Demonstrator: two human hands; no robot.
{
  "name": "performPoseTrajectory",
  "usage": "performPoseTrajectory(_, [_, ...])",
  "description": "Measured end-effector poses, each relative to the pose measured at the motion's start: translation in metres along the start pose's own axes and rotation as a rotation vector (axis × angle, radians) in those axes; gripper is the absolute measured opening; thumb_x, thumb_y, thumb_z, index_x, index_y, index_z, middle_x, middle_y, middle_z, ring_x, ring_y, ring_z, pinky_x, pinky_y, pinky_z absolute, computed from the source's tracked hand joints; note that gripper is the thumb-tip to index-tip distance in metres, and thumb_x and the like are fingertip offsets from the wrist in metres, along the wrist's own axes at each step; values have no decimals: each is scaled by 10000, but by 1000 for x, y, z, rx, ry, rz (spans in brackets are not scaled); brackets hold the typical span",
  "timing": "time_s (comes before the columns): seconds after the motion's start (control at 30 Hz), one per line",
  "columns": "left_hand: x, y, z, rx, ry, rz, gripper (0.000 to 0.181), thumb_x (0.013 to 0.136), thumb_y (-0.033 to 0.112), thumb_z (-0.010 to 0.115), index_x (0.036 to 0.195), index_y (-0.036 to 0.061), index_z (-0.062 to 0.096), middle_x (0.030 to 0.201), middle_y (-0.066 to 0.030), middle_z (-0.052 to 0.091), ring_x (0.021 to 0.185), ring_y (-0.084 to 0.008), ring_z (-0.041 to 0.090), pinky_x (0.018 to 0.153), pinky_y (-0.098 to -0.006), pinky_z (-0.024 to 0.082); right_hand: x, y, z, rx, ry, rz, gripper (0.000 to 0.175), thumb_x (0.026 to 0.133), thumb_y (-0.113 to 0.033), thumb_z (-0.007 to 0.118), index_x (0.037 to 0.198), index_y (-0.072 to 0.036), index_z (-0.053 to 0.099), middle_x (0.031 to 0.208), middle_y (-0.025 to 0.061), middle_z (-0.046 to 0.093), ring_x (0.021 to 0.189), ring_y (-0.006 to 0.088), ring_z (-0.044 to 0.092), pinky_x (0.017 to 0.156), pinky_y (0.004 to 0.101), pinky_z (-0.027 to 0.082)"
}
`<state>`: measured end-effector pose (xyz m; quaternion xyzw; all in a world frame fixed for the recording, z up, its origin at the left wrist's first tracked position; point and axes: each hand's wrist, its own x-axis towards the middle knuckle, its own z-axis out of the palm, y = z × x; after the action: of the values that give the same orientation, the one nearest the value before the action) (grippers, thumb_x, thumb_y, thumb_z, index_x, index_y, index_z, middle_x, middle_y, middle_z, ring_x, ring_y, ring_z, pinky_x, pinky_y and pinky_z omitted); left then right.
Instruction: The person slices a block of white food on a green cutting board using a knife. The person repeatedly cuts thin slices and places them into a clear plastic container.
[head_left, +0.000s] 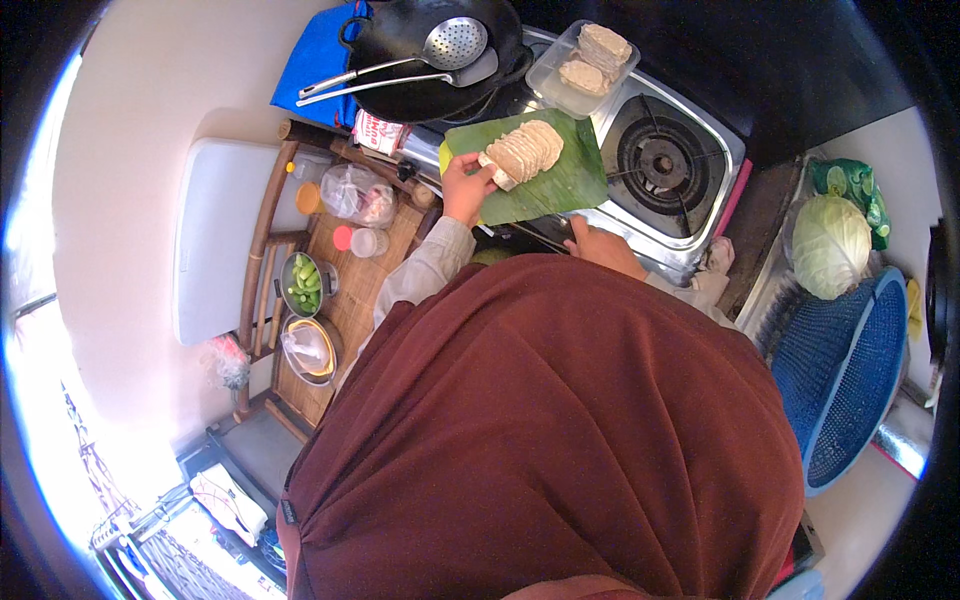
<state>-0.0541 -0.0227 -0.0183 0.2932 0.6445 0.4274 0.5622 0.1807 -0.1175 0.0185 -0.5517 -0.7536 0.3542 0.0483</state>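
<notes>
A row of sliced tempeh (529, 152) leans together on a green banana leaf (581, 180), which lies on the left part of the gas stove. My left hand (466, 186) pinches the end slice of the row between thumb and fingers. Just past the leaf's near edge, my right hand (604, 247) is at the front of the stove. Its fingers are partly hidden behind the brown cloth covering my head, and whether it grips anything cannot be made out. Beyond the leaf, a clear plastic container (546, 81) holds more pale tempeh slices (604, 49).
A black wok (405, 30) carries a skimmer (454, 43) and a spatula (480, 67). The bare burner (663, 163) is to the right. Farther right are a cabbage (832, 244) and a blue basket (825, 360). On the left, a bamboo bench (349, 285) bears a pot of green vegetables (304, 281) and jars.
</notes>
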Motion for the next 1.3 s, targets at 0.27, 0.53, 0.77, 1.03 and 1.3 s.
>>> performPoseTrajectory(0.27, [-6, 4, 1, 31, 6, 16, 384, 807, 1, 650, 1150, -16, 480, 1134, -117, 513, 945, -213, 592, 716, -314, 560, 26, -29, -11, 38, -53, 36, 297, 904, -282, 515, 1020, -44, 380, 804, 231, 631, 761, 414, 635, 619, 525, 483])
performPoseTrajectory(0.53, [-11, 3, 2, -7, 4, 20, 385, 850, 28, 628, 1196, -18, 465, 1135, -103, 520, 940, -207, 596, 744, -309, 543, 40, -42, -7, 54, -69, 27, 297, 891, -272, 529, 985, -21, 401, 778, 266, 633, 750, 430, 639, 641, 527, 489])
performPoseTrajectory(0.77, [-6, -4, 0, -69, -3, 15, 394, 857, 17, 617, 1208, -25, 444, 1109, -103, 514, 945, -213, 589, 754, -321, 549, 40, -46, -9, 19, -59, 35, 287, 889, -260, 527, 977, -14, 407, 774, 262, 636, 771, 425, 644, 656, 518, 497])
performPoseTrajectory(1.03, [-5, -4, -2, -92, -16, 6, 379, 865, 5, 605, 1204, -35, 440, 1134, -113, 516, 976, -223, 587, 783, -332, 554, 43, -55, -18, -14, -130, 108, 267, 893, -253, 498, 998, -22, 417, 807, 257, 644, 796, 398, 657, 664, 513, 498])
performPoseTrajectory(1.3, [-5, -6, -3, -71, -12, 15, 377, 871, 16, 606, 1209, -38, 447, 1148, -110, 519, 981, -212, 590, 791, -317, 552, 50, -53, -12, -4, -141, 113, 262, 887, -251, 493, 1005, -27, 426, 840, 252, 650, 817, 407, 656, 684, 513, 499])
